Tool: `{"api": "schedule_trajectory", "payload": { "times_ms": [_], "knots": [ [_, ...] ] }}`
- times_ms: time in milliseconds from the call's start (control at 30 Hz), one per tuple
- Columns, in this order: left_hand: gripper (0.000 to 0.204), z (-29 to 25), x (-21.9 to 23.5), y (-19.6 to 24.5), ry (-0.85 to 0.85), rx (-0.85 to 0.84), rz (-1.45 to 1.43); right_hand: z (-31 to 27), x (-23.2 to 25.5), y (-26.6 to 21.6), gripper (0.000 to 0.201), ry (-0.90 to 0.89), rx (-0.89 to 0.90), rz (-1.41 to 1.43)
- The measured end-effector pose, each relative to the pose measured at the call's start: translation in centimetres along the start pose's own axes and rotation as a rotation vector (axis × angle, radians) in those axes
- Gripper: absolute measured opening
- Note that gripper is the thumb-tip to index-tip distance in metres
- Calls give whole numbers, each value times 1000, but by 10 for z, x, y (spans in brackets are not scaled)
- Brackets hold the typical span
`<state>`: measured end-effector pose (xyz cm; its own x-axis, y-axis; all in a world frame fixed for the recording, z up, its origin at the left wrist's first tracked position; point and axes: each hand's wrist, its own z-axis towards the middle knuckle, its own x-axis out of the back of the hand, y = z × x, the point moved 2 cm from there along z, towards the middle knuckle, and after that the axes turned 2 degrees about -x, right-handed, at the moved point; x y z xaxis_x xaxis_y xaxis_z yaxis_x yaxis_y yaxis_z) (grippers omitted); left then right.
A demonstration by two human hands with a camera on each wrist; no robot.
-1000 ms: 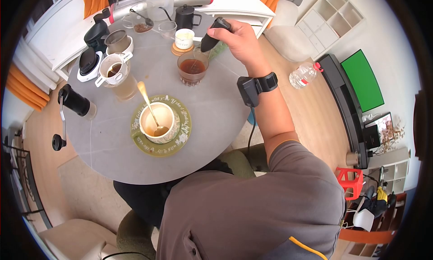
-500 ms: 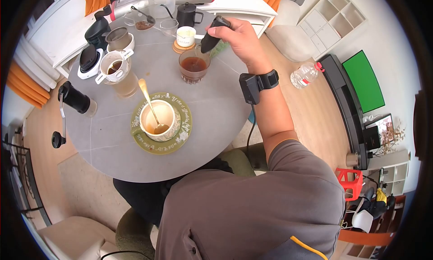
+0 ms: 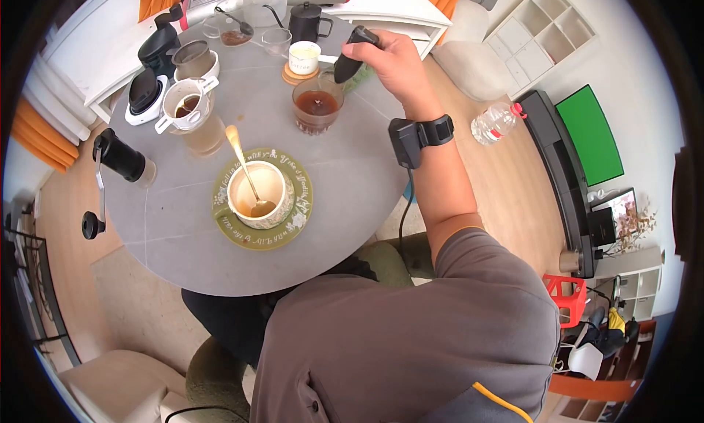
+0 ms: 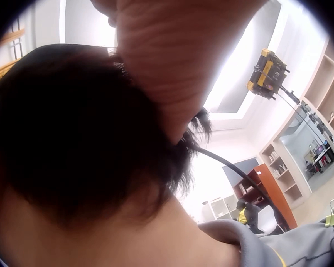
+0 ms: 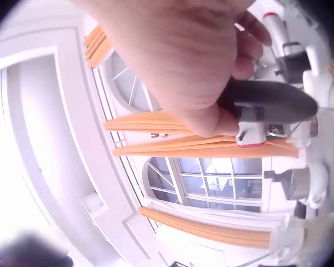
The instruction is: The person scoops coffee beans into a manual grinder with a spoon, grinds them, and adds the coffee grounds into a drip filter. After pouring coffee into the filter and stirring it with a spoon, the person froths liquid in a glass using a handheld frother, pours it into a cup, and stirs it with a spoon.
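My right hand [image 3: 396, 65] grips a slim black handheld device [image 3: 352, 60] above a glass [image 3: 317, 109] of brown liquid. The liquid's surface shows a small disturbance near its middle. In the right wrist view, the hand [image 5: 183, 61] has its fingers and thumb around the black device [image 5: 278, 103]. The left hand [image 4: 167, 55] shows only as palm and wrist beside dark hair; its fingers are not plainly visible. A patterned cup [image 3: 257, 192] holding a gold spoon [image 3: 239, 155] stands on a green plate [image 3: 302, 228].
On the grey table [image 3: 352, 195] are a dripper [image 3: 185, 107] on a glass vessel, a hand grinder [image 3: 121, 155], a white-and-black device [image 3: 145, 96], a small white pot [image 3: 303, 57] on a wooden coaster and a black kettle [image 3: 306, 23]. A water bottle [image 3: 495, 124] stands beyond the table.
The head view has shifted slightly, so the tabletop things sit a little differently in it. The right hand keeps its grip over the glass, with the device slightly farther right in view.
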<state>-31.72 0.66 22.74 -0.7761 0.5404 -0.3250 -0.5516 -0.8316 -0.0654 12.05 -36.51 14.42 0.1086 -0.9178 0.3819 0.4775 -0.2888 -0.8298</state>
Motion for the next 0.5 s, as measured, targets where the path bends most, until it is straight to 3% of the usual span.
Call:
{"api": "schedule_trajectory", "payload": {
  "times_ms": [100, 167, 367, 500],
  "knots": [
    [50, -3, 2, 0, 8, 6, 1, 0, 0, 1, 32, 0, -75, 69],
    [50, -5, 3, -2, 8, 22, -5, 2, 2, 1, 25, -63, -43, 73],
    [50, -6, 12, 2, 19, 30, 11, 3, 1, 1, 31, -70, -44, 71],
    [50, -9, 14, 1, 18, 52, 0, 1, 1, 2, 30, -3, -3, 13]
  ]
}}
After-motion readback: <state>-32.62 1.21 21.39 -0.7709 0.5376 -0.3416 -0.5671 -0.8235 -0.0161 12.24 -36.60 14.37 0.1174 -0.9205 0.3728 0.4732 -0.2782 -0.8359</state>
